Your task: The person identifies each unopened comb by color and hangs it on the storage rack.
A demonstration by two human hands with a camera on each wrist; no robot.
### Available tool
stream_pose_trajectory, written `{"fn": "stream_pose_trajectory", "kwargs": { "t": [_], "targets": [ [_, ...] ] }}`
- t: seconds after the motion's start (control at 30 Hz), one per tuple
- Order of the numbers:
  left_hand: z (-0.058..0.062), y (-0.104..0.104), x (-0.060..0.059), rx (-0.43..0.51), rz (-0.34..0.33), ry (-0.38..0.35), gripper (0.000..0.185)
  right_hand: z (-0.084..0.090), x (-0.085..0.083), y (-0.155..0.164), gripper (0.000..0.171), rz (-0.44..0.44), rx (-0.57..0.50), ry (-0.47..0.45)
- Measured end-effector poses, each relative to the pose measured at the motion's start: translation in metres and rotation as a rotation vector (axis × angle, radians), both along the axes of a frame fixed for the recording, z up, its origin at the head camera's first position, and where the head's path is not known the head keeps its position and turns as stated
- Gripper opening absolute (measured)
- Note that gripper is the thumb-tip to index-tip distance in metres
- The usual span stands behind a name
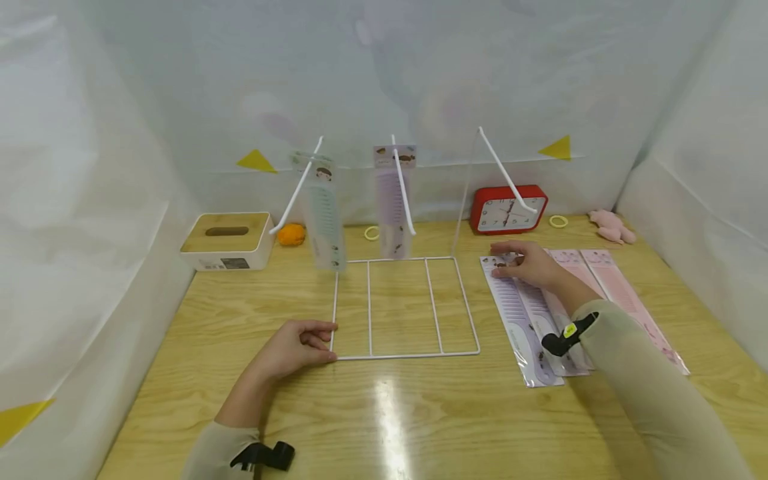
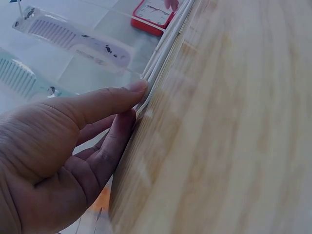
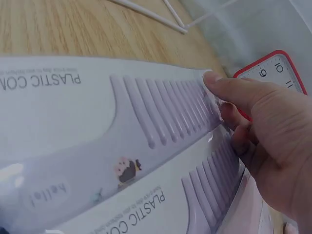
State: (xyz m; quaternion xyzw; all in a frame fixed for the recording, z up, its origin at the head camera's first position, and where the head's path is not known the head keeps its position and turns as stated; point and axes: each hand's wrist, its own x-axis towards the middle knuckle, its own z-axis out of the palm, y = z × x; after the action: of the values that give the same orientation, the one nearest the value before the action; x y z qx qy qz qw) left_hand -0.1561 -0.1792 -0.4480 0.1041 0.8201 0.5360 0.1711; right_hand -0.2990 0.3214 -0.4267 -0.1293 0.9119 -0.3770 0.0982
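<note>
My left hand [image 1: 298, 347] pinches the front left corner of a white wire display rack [image 1: 408, 356] between thumb and fingers. From the rack's left prong hangs a packaged green comb [image 1: 326, 223], and a packaged purple comb [image 1: 393, 193] hangs from the middle one. Nothing hangs on the right prong [image 1: 504, 170]. At the right, my right hand [image 1: 528, 263] grips the top end of the leftmost packaged purple comb [image 3: 161, 107] lying on the table, thumb on top and fingers curled at its edge. Another purple comb [image 3: 209, 180] lies beside it, partly under the hand and arm.
Packaged pink combs [image 1: 627, 293] lie right of the purple ones. Along the back stand a tissue box [image 1: 228, 260] and a red clock [image 1: 509, 209]. An orange ball [image 1: 291, 235], yellow rings [image 1: 559, 221] and a pink plush toy [image 1: 612, 227] lie there too. White sheeting surrounds the table.
</note>
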Motion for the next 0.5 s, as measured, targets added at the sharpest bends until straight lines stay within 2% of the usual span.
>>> {"fn": "stream_pose_trajectory", "kwargs": {
  "t": [0.27,0.4,0.5],
  "targets": [
    [0.002,0.001,0.001,0.017,0.009,-0.004,0.054,-0.003,-0.006,-0.003,0.057,0.001,0.073,0.058],
    [0.004,0.001,0.001,0.017,0.005,-0.002,0.054,-0.004,-0.007,-0.006,0.05,-0.062,0.081,0.097],
    [0.005,0.001,0.002,0.018,-0.001,0.001,0.054,0.0,-0.005,-0.009,0.046,-0.098,0.05,0.114]
  ]
}}
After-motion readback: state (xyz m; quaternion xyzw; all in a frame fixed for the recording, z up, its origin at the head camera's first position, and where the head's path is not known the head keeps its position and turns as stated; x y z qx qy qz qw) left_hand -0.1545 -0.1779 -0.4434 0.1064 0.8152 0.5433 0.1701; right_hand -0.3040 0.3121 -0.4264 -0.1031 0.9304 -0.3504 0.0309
